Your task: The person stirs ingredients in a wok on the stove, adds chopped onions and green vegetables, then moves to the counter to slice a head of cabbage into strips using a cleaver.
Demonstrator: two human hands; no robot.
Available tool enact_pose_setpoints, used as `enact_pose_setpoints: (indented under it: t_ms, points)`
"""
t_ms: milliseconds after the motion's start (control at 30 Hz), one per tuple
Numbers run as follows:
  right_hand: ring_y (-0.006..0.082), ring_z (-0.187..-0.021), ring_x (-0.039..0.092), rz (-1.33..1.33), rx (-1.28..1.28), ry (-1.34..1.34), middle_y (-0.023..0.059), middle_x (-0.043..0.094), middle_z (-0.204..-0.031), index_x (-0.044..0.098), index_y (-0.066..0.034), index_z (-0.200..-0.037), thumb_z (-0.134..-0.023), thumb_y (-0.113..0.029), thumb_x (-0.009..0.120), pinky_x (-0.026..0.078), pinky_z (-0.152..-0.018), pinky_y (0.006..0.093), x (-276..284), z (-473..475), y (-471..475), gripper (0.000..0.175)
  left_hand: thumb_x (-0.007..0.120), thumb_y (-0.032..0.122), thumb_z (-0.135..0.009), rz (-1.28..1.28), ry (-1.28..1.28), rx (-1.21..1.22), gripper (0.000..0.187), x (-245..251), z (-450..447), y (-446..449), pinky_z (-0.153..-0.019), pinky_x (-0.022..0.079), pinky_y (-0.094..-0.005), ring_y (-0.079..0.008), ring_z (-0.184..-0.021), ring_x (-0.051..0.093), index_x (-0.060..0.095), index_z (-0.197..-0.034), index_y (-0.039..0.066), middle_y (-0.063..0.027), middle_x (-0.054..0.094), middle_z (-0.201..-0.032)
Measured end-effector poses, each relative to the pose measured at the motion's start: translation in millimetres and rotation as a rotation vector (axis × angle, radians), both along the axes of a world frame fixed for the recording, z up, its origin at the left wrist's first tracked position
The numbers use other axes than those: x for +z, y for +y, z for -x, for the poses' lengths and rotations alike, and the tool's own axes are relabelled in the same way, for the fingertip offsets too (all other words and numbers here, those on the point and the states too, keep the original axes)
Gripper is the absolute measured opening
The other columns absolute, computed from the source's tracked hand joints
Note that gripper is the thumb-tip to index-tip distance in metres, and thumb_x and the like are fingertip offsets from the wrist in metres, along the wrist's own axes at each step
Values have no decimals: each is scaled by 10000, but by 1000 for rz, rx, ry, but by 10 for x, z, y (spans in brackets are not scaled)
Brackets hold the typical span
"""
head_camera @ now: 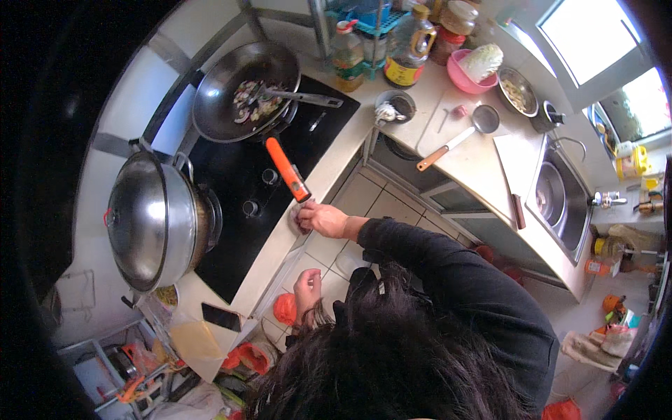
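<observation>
A bunched cloth (298, 218) lies at the counter's front edge, just beyond the end of the wok's orange handle (286, 169), with my right hand (324, 219) closed on it. Lower down, my left hand (307, 287) hangs in front of the counter with fingers loosely curled and nothing seen in it. The wok (220, 79) sits tilted on the far burner of the black glass hob (236, 173), holding chopped onion and other pieces. A metal spatula (310, 98) rests in the wok, its handle over the rim. A large lidded steel pot (152, 220) stands on the near burner.
On the right counter are a ladle (485, 119), a cleaver (517, 210), a pink bowl (467, 79) with cabbage, a steel bowl (518, 92) and a small dark bowl (404, 105). Bottles (407, 52) stand at the back. The sink (575, 226) is far right; a phone (221, 317) lies lower left.
</observation>
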State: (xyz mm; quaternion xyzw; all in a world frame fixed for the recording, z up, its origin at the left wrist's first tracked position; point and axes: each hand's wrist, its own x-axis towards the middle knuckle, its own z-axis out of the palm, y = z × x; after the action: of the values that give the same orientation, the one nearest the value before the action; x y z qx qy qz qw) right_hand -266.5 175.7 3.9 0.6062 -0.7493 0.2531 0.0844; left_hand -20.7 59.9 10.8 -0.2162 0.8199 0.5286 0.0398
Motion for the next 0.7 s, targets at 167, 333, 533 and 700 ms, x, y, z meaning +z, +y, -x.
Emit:
enact_pose_setpoints:
  t_ms: [167,333,533,700]
  points:
    - [270,-951,614,-459,197,-344,63,687,-898,728,-124,-850,-780,-185,690,476,-873,392,88,56,614,100,609,105,-945,12,-6,-122,156,41,234,112,-735,554,-341,-241,-844,698,668,-1061,20,-129,713,-974]
    - [197,-800,702,-406,-378,-1165,94,741,-911,727,-74,-1029,-853,-435,767,559,-728,358,644,197,1985,404,608,126,-973,-83,-107,-125,155,-49,445,230,-778,546,-323,-177,-875,697,661,-1057,8,-93,725,-909]
    - [107,-713,558,671,-891,-1199,-16,605,-788,627,-30,-1003,-934,-62,635,477,-617,275,969,1201,2965,77,561,106,-1008,-461,9,-143,148,16,1743,879,-768,550,-288,-153,-867,686,620,-1115,22,-71,697,-962]
    - [437,-1111,581,201,-1054,-306,297,585,-1240,610,-3,-1173,-950,-178,570,479,-951,512,582,2350,3041,286,523,106,-1021,-795,-15,15,307,141,3346,1754,-841,573,-340,-248,-981,685,486,-1316,26,-139,657,-1108]
